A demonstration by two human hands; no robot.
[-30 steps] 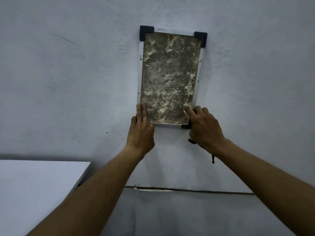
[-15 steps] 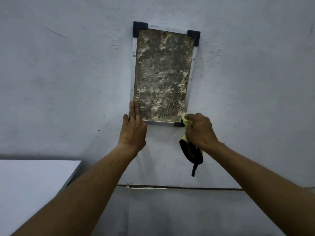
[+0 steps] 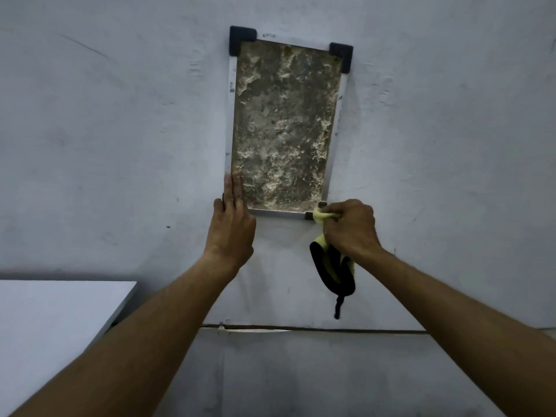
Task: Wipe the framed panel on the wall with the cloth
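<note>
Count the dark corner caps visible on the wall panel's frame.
3. One at the frame's top-left corner, one at the top-right, one at the bottom-right, partly behind the yellow cloth. The left hand covers the bottom-left corner, possibly hiding a fourth.

framed panel [image 3: 282, 127]: upright on wall, blotchy | cloth [image 3: 332, 266]: yellow-black, bunched at lower-right corner

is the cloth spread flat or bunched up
Bunched: the cloth is wadded in the right hand, its black-edged tail hanging loose below.
</note>
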